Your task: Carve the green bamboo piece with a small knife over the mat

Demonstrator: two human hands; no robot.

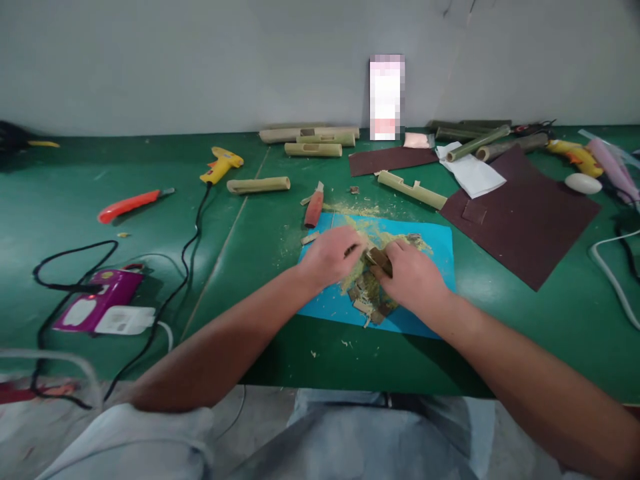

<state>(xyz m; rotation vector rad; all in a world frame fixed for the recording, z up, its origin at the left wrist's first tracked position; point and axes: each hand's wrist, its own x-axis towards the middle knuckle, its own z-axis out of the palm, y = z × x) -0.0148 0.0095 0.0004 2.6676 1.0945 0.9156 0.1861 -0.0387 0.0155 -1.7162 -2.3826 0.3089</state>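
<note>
Above a blue sheet (330, 303), my left hand (333, 253) is closed, with a small dark object (351, 250) just showing between its fingers; its kind is hidden. My right hand (413, 273) grips a short brownish piece of bamboo (379, 260), its near end close to the left fingertips. Under and between the hands lies a heap of bamboo chips (367, 303) with yellowish sawdust (350, 283). Beyond my left hand, a red-handled knife (314, 208) rests at the sheet's far edge.
Cut bamboo tubes (313, 149) lie along the back, one (413, 190) nearer. Brown sandpaper (530, 227) and white paper (473, 172) are right. At left are a yellow glue gun (221, 167), an orange cutter (130, 205) and a purple power strip (113, 287) with cords. A phone (386, 97) leans on the wall.
</note>
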